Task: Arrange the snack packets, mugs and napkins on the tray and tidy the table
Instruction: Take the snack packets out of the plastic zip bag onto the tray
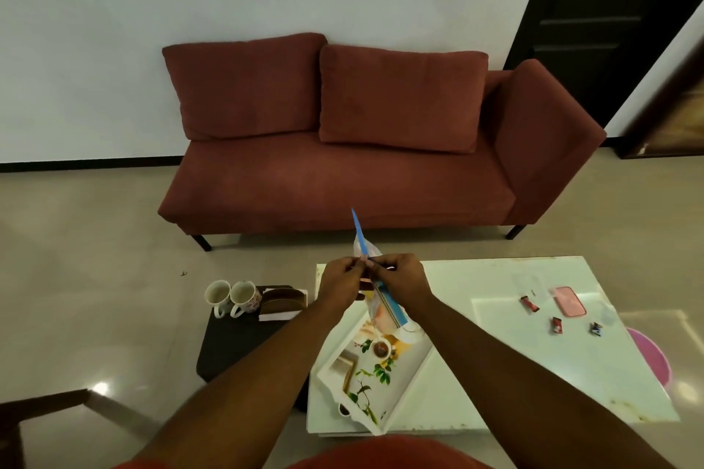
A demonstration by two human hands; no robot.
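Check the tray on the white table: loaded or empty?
Empty. The tray shows its printed floor bare; both mugs stand on the dark stool, and small wrappers lie on the table.

Glossy white top on the table (571,365), reflecting light. Printed, smooth-looking tray (375,365) with a white rim. Shiny glazed ceramic mugs (232,297) — one floral-patterned. Matt rust-red cloth on the sofa (343,171). Polished floor tiles (95,316) — mirror-like glare. Thin, crinkly plastic-looking snack packet (381,301).
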